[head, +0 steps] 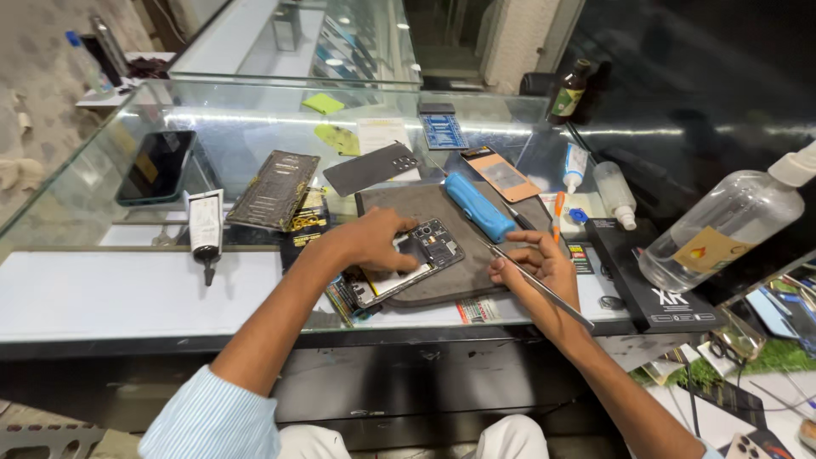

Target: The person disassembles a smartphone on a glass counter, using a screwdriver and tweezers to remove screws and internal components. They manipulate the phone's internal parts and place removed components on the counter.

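Observation:
An opened phone [425, 255] with its back off lies on a grey mat [442, 212] on the glass counter. My left hand [370, 242] rests on the phone, fingers pressing on its white inner part. My right hand [535, 272] grips a pair of thin metal tweezers [531, 279], their tip pointing left toward the phone's right edge. A blue handled tool [478, 206] lies on the mat just behind my right hand.
A black glue tube [205, 228], a phone frame [274, 189], a dark back cover [371, 167] and a black phone [157, 166] lie to the left. Small bottles [614, 194], a large clear bottle [722, 234] and a black box [646, 276] sit on the right.

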